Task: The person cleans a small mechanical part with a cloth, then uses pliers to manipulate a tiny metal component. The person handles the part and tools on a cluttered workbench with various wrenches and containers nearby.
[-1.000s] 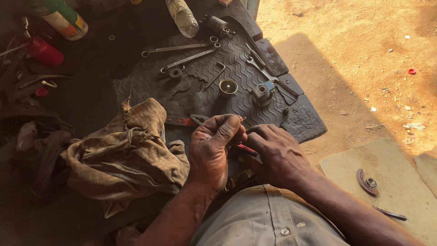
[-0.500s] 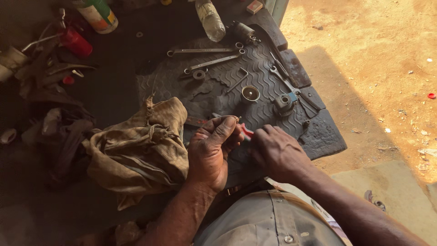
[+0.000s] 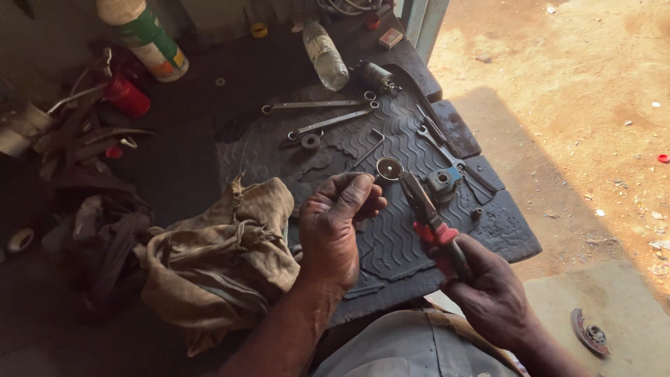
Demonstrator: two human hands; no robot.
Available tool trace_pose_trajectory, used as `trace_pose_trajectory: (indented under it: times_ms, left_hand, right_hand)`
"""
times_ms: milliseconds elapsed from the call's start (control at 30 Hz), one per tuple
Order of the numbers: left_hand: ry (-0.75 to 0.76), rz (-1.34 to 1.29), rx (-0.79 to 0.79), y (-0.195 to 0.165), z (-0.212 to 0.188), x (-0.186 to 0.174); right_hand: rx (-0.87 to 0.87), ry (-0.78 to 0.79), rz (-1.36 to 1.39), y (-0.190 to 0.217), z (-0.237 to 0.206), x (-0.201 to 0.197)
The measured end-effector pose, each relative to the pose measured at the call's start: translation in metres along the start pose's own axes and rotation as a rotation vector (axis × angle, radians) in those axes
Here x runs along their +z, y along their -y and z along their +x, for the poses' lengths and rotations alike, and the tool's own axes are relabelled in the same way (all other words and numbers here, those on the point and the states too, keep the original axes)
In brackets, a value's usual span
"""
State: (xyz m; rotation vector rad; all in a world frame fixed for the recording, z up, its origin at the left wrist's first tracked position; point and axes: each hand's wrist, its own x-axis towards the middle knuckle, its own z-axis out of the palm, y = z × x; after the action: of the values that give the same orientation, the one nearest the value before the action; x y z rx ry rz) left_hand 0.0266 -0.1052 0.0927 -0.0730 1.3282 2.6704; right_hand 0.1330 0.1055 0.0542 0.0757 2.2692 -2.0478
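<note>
My right hand [image 3: 492,293] grips the red handles of a pair of pliers [image 3: 427,213], its dark jaws pointing up and away over a black ribbed rubber mat [image 3: 412,237]. My left hand [image 3: 338,227] hovers just left of the pliers with the fingers curled and pinched together; whether something small sits between the fingertips I cannot tell. Just beyond the fingertips lies a round metal ring part [image 3: 389,168] on the mat. A small grey metal housing [image 3: 442,183] rests to the right of the plier jaws.
Two long spanners [image 3: 317,105] and a bent rod lie at the mat's far end. A dirty tan rag [image 3: 223,258] is heaped at left. A plastic bottle [image 3: 326,54], a green-and-white can [image 3: 143,36], a red can [image 3: 127,95] and scrap parts stand beyond. Sandy ground lies right.
My hands have come apart: the right hand drew the pliers back to the right, the left hand lifted with fingers pinched. The view shifted nearer and up.
</note>
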Motion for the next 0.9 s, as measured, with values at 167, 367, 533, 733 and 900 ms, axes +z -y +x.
trace_pose_trajectory:
  times_ms: [167, 367, 533, 733, 900]
  left_hand:
    - [0.072, -0.006, -0.020, 0.004, 0.008, 0.017]
    - [0.118, -0.008, -0.018, 0.009, 0.017, 0.025]
    - [0.112, 0.017, -0.042, 0.009, 0.025, 0.021]
    - [0.150, 0.025, -0.036, 0.015, 0.030, 0.015]
    - [0.174, 0.020, -0.035, 0.020, 0.030, 0.012]
  right_hand:
    - [-0.090, -0.234, -0.230, 0.015, -0.001, 0.002]
    - [-0.288, -0.327, -0.560, 0.029, 0.005, 0.005]
    - [-0.261, -0.363, -0.587, 0.032, 0.011, 0.011]
    - [-0.315, -0.378, -0.657, 0.030, 0.013, 0.013]
    - [-0.330, -0.399, -0.697, 0.028, 0.011, 0.016]
